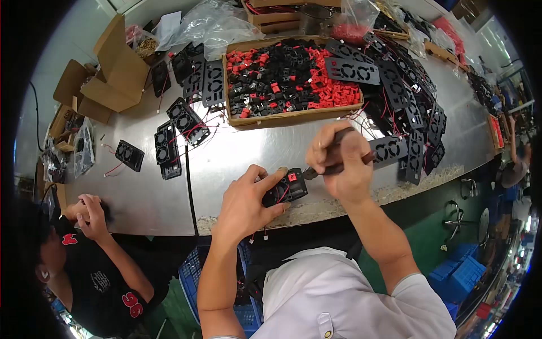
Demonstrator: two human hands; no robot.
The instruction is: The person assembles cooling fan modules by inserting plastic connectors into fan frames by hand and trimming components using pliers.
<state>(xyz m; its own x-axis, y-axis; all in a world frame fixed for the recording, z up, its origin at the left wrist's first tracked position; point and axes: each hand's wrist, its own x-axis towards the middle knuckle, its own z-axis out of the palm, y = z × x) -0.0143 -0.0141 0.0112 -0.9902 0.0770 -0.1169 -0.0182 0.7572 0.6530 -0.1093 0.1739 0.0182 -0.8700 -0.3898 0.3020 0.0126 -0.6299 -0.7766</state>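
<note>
My left hand (248, 200) grips a small black fan unit (285, 189) near the table's front edge, fingers and thumb on either side of it. A red connector (292, 177) sits at the unit's upper right corner, and thin wires hang below. My right hand (345, 164) is closed around dark pliers (327, 169), their tip pointing left at the unit's right edge. Whether the tip touches the unit, I cannot tell. Just right of that hand lies a flat black panel with fan cutouts (389, 150).
A shallow cardboard box (293, 116) of red and black connectors stands ahead. Fan panels pile up at right (415, 107), others lie left (166, 150). An open carton (116, 73) is back left. A co-worker (96, 265) sits at left. Blue crates (460, 271) stand on the floor.
</note>
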